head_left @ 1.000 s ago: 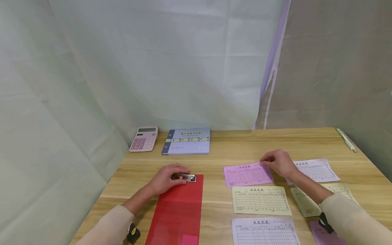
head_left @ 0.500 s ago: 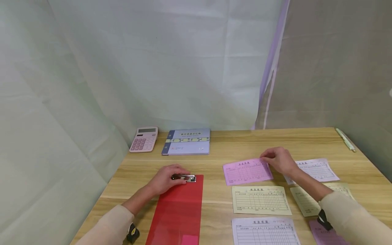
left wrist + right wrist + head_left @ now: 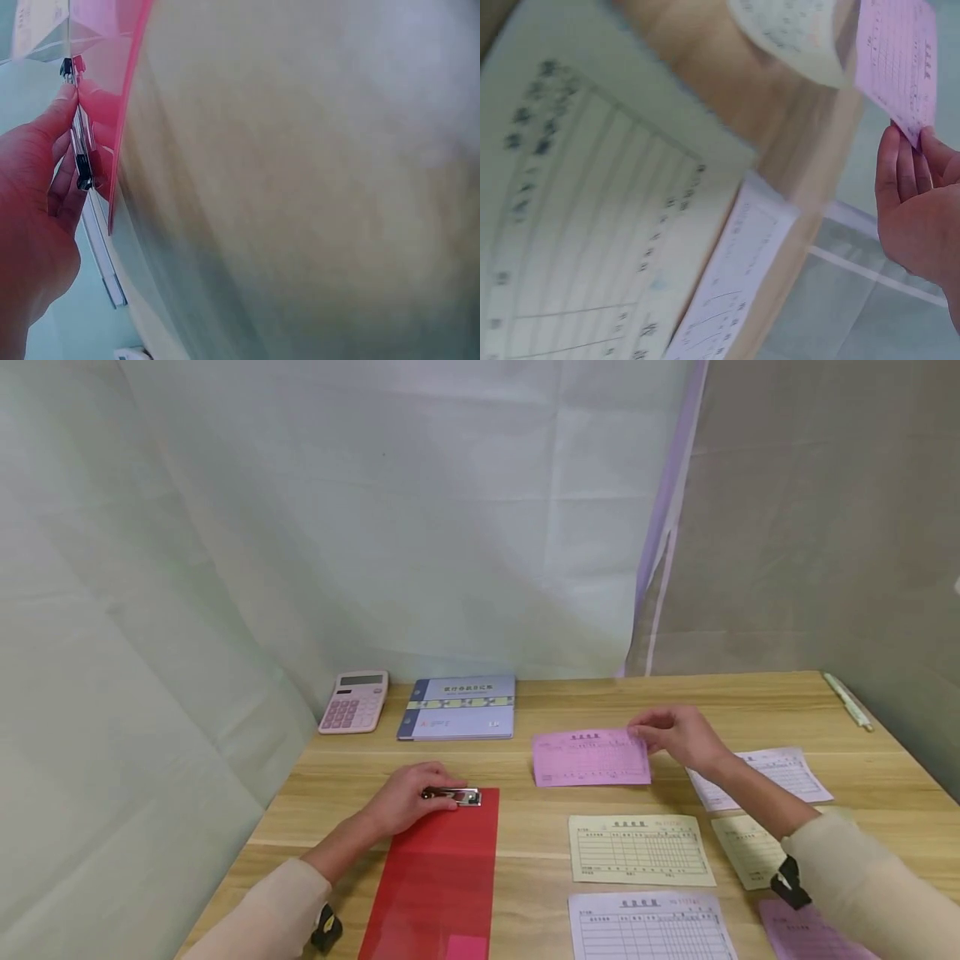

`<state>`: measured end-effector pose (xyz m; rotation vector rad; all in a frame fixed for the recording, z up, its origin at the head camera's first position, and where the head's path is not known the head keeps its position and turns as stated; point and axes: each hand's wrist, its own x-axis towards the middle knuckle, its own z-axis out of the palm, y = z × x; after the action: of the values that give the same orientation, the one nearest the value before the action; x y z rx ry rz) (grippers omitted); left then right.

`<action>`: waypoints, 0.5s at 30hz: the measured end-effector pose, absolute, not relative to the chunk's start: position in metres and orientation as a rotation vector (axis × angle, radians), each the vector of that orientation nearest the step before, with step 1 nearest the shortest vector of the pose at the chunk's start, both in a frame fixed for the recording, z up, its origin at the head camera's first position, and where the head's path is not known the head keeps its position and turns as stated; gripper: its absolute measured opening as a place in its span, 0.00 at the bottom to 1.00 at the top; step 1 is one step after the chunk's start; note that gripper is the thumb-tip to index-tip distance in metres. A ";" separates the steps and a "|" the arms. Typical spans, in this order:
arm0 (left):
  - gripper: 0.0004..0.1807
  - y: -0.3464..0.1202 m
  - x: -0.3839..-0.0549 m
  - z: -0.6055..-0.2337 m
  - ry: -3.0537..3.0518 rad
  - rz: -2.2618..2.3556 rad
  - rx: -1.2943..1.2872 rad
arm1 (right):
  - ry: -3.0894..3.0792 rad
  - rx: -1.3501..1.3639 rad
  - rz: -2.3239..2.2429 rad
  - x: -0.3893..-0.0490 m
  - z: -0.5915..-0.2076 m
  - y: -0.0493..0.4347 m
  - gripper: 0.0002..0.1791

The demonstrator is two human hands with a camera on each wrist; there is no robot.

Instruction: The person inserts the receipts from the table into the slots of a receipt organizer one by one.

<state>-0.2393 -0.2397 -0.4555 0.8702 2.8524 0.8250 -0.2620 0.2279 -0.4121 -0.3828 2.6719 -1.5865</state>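
Observation:
My left hand grips the silver metal clip at the top of a red see-through clipboard. In the left wrist view the thumb lies on the clip, with fingers showing through the red sheet. My right hand pinches a pink receipt slip by its upper right corner, between thumb and fingertips. In the right wrist view that slip stands out from the fingertips. Below it on the table lie a yellow slip and a white slip.
Right of these lie another white slip, a yellow slip and a pink slip, partly under the right arm. A pink calculator and a blue ledger book sit at the back left, a pen at the back right.
My right hand has raised the pink slip from its place above the yellow one and carried it left and away from me. The left hand stays on the clip.

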 end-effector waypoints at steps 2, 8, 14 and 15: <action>0.20 -0.240 -0.240 -0.456 2.856 0.823 0.866 | 2.635 -0.403 -1.634 -0.263 -0.409 0.225 0.11; 0.20 -0.239 -0.241 -0.456 2.856 0.827 0.843 | 2.509 -0.420 -1.740 -0.264 -0.403 0.208 0.12; 0.19 -0.239 -0.242 -0.454 2.842 0.840 0.866 | 2.399 -0.411 -1.764 -0.261 -0.401 0.182 0.12; 0.19 -0.239 -0.242 -0.453 2.841 0.839 0.870 | 2.393 -0.406 -1.754 -0.260 -0.402 0.177 0.12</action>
<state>-0.2421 -0.2389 -0.4534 0.8699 2.8407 0.8395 -0.2604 0.1769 -0.4016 -0.4061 2.3930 -1.7541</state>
